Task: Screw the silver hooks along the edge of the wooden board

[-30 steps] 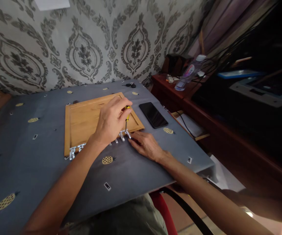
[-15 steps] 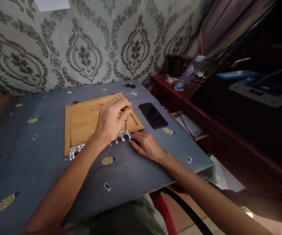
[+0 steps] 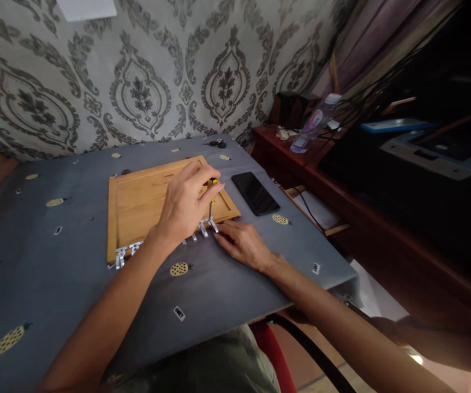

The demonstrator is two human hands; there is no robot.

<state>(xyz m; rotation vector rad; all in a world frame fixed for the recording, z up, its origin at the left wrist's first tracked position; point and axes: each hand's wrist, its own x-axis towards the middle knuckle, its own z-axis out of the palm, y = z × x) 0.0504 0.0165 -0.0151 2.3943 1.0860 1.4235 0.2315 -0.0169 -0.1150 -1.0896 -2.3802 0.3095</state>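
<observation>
My left hand [image 3: 186, 199] is closed in a pinch around a screwdriver [image 3: 213, 192] with a yellow and black handle. The screwdriver stands almost upright, its tip down at the rightmost hook of a silver metal hook rail [image 3: 203, 226]. That rail runs along the near edge of a wooden panel [image 3: 137, 191] with a raised frame, and my left hand and forearm hide its middle. Beside the rail's right end, my right hand [image 3: 245, 243] rests on the table with fingers stretched out. Its fingertips are by the last hook and the panel's corner; whether they touch is unclear.
A black phone [image 3: 255, 193] lies right of the panel on the grey patterned tablecloth [image 3: 75, 305]. Small black keys or a fob [image 3: 218, 143] lie at the back. A plastic bottle [image 3: 315, 125] leans on the reddish desk [image 3: 284, 155] at right, near cables.
The screwdriver's handle has turned slightly within my left hand's fingers. My right hand stays in the same place, and the panel has not moved.
</observation>
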